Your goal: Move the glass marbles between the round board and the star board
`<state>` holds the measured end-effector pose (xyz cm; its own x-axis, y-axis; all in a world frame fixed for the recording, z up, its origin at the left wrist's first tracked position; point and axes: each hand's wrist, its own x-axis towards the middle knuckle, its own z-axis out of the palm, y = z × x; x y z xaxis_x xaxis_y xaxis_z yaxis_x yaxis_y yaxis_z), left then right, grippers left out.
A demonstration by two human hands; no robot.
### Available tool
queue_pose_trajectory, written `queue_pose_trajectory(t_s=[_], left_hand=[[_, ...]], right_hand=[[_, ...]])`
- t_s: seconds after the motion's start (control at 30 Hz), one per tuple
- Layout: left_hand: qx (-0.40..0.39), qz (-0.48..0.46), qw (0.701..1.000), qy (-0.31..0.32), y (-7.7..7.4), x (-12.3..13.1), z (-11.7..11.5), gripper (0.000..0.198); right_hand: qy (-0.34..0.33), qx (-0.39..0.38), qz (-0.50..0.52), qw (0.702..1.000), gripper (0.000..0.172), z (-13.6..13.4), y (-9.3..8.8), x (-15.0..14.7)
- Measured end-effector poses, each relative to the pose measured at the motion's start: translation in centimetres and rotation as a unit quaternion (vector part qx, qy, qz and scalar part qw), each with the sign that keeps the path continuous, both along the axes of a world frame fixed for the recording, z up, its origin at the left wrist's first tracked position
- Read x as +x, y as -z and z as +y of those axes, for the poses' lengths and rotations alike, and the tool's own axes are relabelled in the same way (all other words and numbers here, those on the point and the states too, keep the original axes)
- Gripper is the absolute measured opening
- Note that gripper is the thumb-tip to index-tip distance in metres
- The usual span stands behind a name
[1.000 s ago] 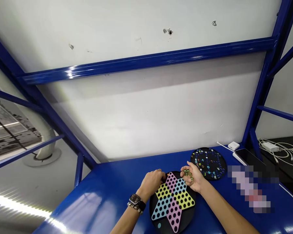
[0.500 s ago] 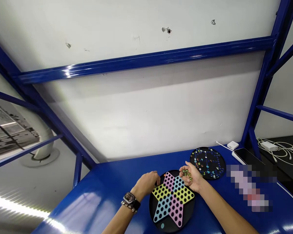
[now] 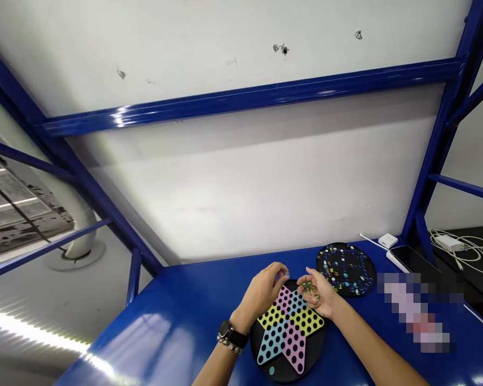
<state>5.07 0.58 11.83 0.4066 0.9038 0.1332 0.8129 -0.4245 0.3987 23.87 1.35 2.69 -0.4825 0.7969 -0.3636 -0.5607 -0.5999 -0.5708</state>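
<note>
Paint, glossy and deep blue, covered the metal table [image 3: 193, 316], and strip light glared off its near edge. Behind it stood a white wall panel [image 3: 241, 182], pocked with a few small holes and crossed by a blue steel frame [image 3: 249, 97]. Toward the far right corner of the table lay a white charger [image 3: 388, 240] and a dark phone [image 3: 406, 257], while white cables [image 3: 462, 244] looped across a black surface beyond the frame. A patch to the right of the hands was too pixelated to make out.

A round black Chinese checkers board [image 3: 287, 335], with its pink, yellow and blue star, lay directly below both hands. Just beyond it, a second black board [image 3: 346, 269] held many coloured glass marbles in its holes.

The person's left hand [image 3: 261, 294], a watch [image 3: 231, 333] and beaded bracelet [image 3: 230, 347] at its wrist, was raised over the top edge of the star board, its fingertips drawn together on a bluish glass marble [image 3: 285, 274]. The right hand [image 3: 320, 296] was cupped palm-up, fingers partly curled, over the board's upper right — a small heap of green glass marbles [image 3: 309, 289] sat in it.
</note>
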Motion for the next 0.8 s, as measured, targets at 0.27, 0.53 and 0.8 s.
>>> queue_pose_trajectory(t_s=[0.27, 0.53, 0.8], left_hand=[[0.033, -0.015, 0.997, 0.068, 1.1, 3.7, -0.4, 0.034], [-0.043, 0.127, 0.988, -0.073, 3.2, -3.2, 0.9, 0.022], [-0.036, 0.15, 0.986, -0.058, 4.3, -3.1, 0.7, 0.022]], right_hand=[[0.021, 0.03, -0.007, 0.999, 0.028, 0.7, 0.1, 0.7], [0.252, 0.267, -0.544, 0.754, 0.035, 2.5, 0.4, 6.2], [0.195, 0.263, -0.746, 0.579, 0.045, 2.3, 0.4, 7.3]])
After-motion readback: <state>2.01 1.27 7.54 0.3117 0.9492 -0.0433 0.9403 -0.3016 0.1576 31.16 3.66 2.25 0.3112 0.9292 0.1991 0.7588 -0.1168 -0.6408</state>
